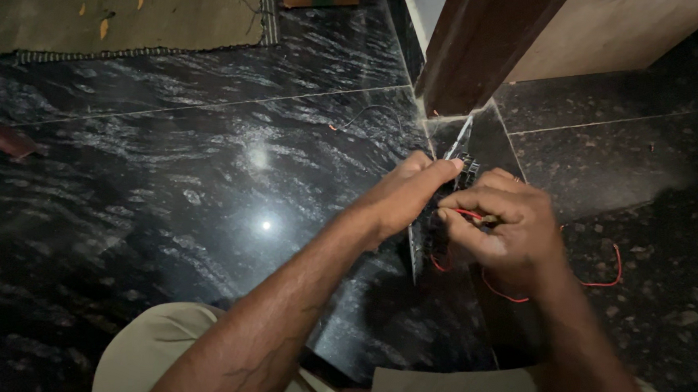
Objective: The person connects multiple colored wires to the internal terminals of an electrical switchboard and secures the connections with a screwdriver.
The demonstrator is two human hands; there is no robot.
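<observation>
Head view, looking down at a black polished stone floor (204, 197) with white veining and a bright light glare on it. Landmark: the small dark electrical board (426, 236), held on edge in mid-air above the floor, near frame centre-right; detail on it is too dark and blurred to read. Left hand (404, 194) comes in from lower left and is closed on the board's upper part, fingers curled over its top, thumb side toward the camera. Right hand (503, 227) sits just right of the board, touching it, fingertips pinched together on a thin red wire (470, 214) that runs from the board's face. More red wire (604, 281) loops out below and to the right of the board, trailing over the floor. A thin metal tool or probe (460, 137) sticks up just above the board, toward the base of a dark wooden post (484, 34); can't tell which hand holds it. Right of the post, behind the board, a light plywood panel (629, 17). A loose thin dark wire (364, 114) lies on the floor up-left of the board. Far up-left, a woven mat (112, 21). Below the board, beige trouser knees (157, 353).
</observation>
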